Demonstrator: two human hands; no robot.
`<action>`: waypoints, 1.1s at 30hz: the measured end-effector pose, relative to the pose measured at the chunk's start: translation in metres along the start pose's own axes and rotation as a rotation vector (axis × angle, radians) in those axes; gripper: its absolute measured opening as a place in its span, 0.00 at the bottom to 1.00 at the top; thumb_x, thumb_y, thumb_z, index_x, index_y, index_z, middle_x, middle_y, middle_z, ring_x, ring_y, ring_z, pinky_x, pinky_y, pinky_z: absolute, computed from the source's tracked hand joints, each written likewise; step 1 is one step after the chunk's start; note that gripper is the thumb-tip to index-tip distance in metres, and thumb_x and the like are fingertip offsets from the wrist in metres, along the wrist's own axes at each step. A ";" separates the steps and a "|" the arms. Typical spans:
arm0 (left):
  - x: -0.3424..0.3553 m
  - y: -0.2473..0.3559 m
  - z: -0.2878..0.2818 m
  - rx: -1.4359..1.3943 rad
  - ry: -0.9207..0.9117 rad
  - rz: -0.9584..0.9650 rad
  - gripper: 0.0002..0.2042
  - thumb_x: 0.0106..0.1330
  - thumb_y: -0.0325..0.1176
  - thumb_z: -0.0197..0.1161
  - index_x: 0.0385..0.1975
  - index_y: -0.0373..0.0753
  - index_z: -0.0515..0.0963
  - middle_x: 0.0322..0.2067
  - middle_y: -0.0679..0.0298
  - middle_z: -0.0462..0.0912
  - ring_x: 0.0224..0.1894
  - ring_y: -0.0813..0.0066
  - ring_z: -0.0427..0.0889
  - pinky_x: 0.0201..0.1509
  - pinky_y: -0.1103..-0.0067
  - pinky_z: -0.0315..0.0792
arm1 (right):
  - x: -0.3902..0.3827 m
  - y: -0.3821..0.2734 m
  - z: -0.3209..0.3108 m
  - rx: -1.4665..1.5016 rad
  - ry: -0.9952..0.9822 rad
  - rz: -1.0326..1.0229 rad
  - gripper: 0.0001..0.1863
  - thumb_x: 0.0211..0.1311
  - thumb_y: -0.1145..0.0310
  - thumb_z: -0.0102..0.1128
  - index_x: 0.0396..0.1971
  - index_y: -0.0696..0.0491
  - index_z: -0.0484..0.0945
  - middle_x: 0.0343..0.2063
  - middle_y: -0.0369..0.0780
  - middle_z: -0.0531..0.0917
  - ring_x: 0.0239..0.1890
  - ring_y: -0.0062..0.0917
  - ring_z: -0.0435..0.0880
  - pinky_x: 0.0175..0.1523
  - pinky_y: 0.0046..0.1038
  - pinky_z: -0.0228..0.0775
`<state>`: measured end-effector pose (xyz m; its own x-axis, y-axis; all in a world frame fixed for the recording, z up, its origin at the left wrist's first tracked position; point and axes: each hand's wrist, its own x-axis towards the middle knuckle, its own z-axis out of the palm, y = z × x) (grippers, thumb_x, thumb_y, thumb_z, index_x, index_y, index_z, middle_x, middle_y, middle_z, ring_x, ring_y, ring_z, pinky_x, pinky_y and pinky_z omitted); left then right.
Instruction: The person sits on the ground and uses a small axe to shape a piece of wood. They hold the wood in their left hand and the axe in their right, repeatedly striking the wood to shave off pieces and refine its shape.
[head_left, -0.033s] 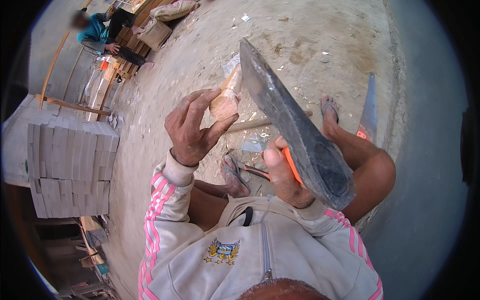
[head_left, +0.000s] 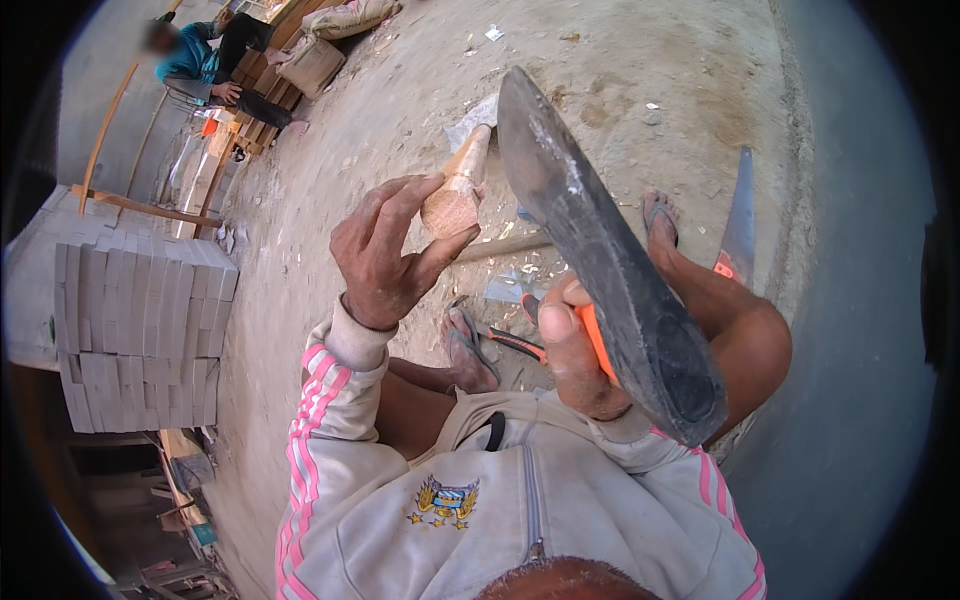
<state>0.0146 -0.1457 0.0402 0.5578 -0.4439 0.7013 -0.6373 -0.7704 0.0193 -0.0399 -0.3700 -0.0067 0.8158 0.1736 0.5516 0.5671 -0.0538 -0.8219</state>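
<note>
My left hand [head_left: 385, 245] pinches a tapered wooden peg [head_left: 465, 185] between thumb and fingers. The peg's round, rough reddish end faces me, and its pale pared point leans away. In my right hand [head_left: 577, 345] is an orange handle [head_left: 597, 340]. A long, dark grey, blade-like tool [head_left: 610, 240] with a scuffed surface lies over that hand, hiding most of the fingers. How it joins the handle is hidden. Its far tip stands just right of the peg, with a gap between them.
Between my sandalled feet lie black-and-orange handles [head_left: 515, 343], a clear plastic scrap [head_left: 503, 286], a wooden stick [head_left: 505, 247] and shavings. A handsaw [head_left: 738, 215] rests by the right wall. Stacked pale blocks [head_left: 145, 320] stand left; a seated person [head_left: 195, 70] is at far left.
My right hand and the dark tool have shifted slightly right, widening the gap to the peg. The left hand and the peg have barely moved.
</note>
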 end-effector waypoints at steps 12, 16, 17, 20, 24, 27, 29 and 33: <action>-0.006 -0.003 -0.001 0.008 -0.031 0.004 0.27 0.47 0.39 0.83 0.47 0.37 0.82 0.41 0.54 0.86 0.41 0.58 0.88 0.42 0.72 0.82 | -0.002 0.006 0.019 0.286 0.223 0.099 0.15 0.57 0.77 0.69 0.44 0.58 0.78 0.30 0.41 0.85 0.29 0.24 0.86 0.36 0.26 0.78; -0.007 -0.003 -0.003 0.012 -0.026 0.025 0.27 0.47 0.39 0.83 0.47 0.36 0.81 0.41 0.54 0.87 0.43 0.57 0.88 0.45 0.70 0.82 | 0.005 0.017 0.022 0.233 0.144 0.017 0.18 0.55 0.79 0.68 0.46 0.59 0.78 0.30 0.42 0.85 0.30 0.27 0.87 0.37 0.26 0.78; -0.011 -0.004 -0.004 0.021 -0.021 0.026 0.27 0.46 0.39 0.83 0.47 0.36 0.81 0.41 0.54 0.87 0.43 0.57 0.88 0.46 0.70 0.82 | 0.004 0.014 0.022 0.179 0.176 -0.023 0.17 0.56 0.79 0.68 0.46 0.59 0.78 0.29 0.42 0.85 0.29 0.26 0.87 0.36 0.26 0.78; -0.011 -0.005 -0.004 -0.052 -0.028 0.049 0.28 0.46 0.40 0.83 0.47 0.36 0.81 0.41 0.55 0.87 0.43 0.57 0.88 0.48 0.68 0.82 | 0.000 0.003 0.023 0.385 0.283 -0.007 0.14 0.58 0.78 0.67 0.44 0.58 0.77 0.27 0.42 0.83 0.28 0.26 0.86 0.35 0.28 0.76; -0.012 -0.006 -0.006 -0.011 -0.029 0.059 0.29 0.45 0.40 0.83 0.46 0.36 0.81 0.40 0.56 0.87 0.43 0.57 0.88 0.50 0.66 0.82 | 0.011 0.016 0.026 0.313 0.087 0.151 0.14 0.58 0.77 0.69 0.43 0.60 0.76 0.28 0.43 0.84 0.29 0.22 0.84 0.34 0.27 0.76; -0.014 -0.005 -0.010 -0.012 -0.043 0.061 0.29 0.45 0.41 0.83 0.46 0.36 0.81 0.39 0.56 0.87 0.42 0.57 0.88 0.51 0.65 0.82 | 0.010 0.009 0.028 0.338 0.179 0.069 0.14 0.58 0.77 0.69 0.43 0.59 0.77 0.28 0.42 0.84 0.29 0.23 0.85 0.35 0.27 0.76; -0.013 -0.006 -0.009 -0.045 -0.036 0.067 0.29 0.46 0.42 0.83 0.46 0.36 0.81 0.39 0.56 0.87 0.42 0.57 0.88 0.52 0.65 0.82 | 0.007 0.007 0.029 0.254 0.245 -0.007 0.13 0.58 0.78 0.69 0.42 0.59 0.77 0.29 0.42 0.84 0.30 0.22 0.86 0.35 0.26 0.76; -0.017 -0.008 -0.007 -0.037 -0.040 0.074 0.29 0.47 0.45 0.82 0.46 0.37 0.81 0.38 0.57 0.87 0.41 0.59 0.88 0.53 0.65 0.82 | 0.012 0.007 0.023 0.274 0.100 0.080 0.13 0.58 0.78 0.68 0.42 0.59 0.77 0.30 0.43 0.85 0.33 0.22 0.88 0.36 0.26 0.77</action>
<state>0.0061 -0.1285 0.0331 0.5286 -0.5177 0.6727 -0.6966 -0.7175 -0.0048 -0.0287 -0.3460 -0.0092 0.8715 0.0809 0.4837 0.4602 0.2059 -0.8636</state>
